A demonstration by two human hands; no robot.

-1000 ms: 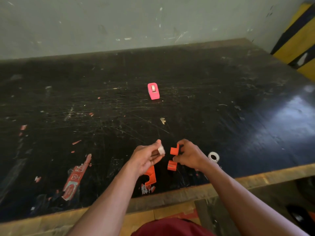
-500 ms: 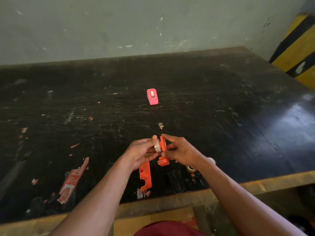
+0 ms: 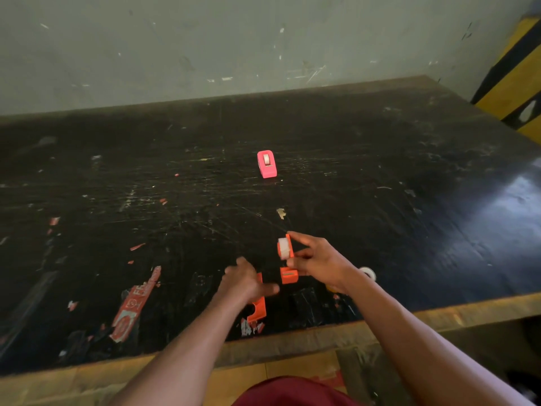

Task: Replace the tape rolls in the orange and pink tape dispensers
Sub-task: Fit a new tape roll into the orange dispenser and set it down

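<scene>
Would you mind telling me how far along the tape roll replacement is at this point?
Done: a white tape roll sits on the orange dispenser half held by the right hand. In hand: the left hand reaches down over the other orange half on the table. Left: closing the orange one, then the pink dispenser, standing assembled farther back.

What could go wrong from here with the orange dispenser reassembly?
1. The tape roll sits on the side of the orange half pinched in the right hand; it looks unsecured and could slip off.
2. The left hand covers the other orange half near the table edge; a nudge might push it off.
3. The spare roll behind the right wrist could get knocked.
</scene>
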